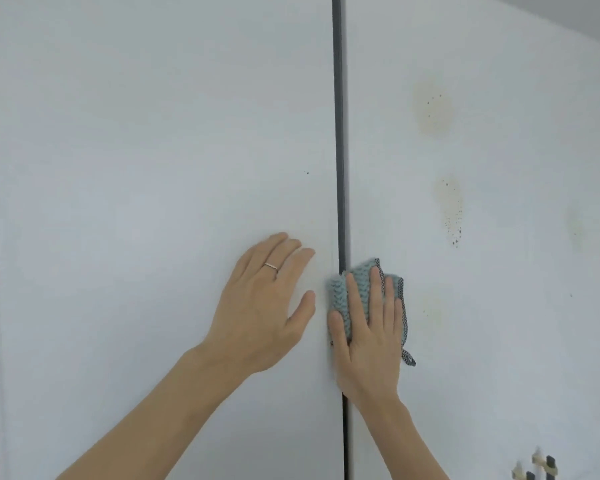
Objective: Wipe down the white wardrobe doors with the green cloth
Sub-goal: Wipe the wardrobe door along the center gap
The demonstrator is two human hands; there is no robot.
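Head view: right hand (368, 327) is lying flat with fingers straight, pressing the green cloth (355, 289) against the right wardrobe door (499, 271), right at the dark gap (339, 133) between doors. Left hand (264, 303) is resting open-palmed on the left wardrobe door (136, 202), just beside the cloth but not touching it. Yellowish speckled stains (449, 209) are sitting above and to the right of the cloth.

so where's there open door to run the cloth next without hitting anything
Free: the left door above the left hand, and the strip between the dark gap and the stains. Crowded: around the gap, where the right hand presses the green cloth.
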